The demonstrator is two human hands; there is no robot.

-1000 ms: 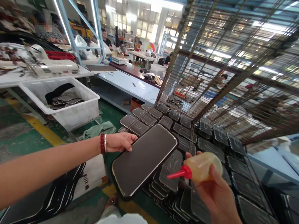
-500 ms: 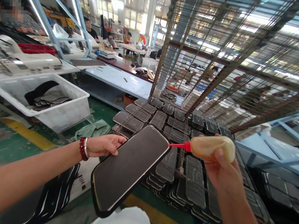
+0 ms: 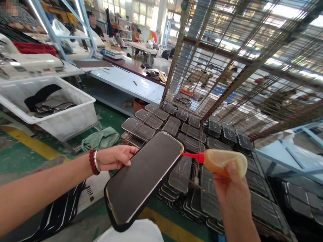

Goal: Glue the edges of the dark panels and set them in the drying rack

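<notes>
My left hand point(image 3: 118, 157), with red beads and a silver bangle at the wrist, pinches the upper left edge of a dark rounded panel point(image 3: 143, 180). Pale glue-like stuff lines the panel's border. My right hand point(image 3: 232, 187) is wrapped round a squeeze bottle point(image 3: 225, 162) of amber liquid, thumb on its side. The bottle lies nearly level, and its red nozzle point(image 3: 189, 155) points left, its tip at the panel's right corner. Similar panels point(image 3: 172, 126) lie in rows on a wire rack behind.
Wire mesh frames point(image 3: 232, 60) tilt up over the rack. On the left stand a white bin point(image 3: 68, 121) holding dark pieces and a sewing machine point(image 3: 33, 63). Dark panels point(image 3: 60, 209) are piled at lower left. Several people work in the background.
The panel and my left hand have shifted slightly right. My right hand and the bottle have moved a little left, with the nozzle tip now slightly further along the panel's edge.
</notes>
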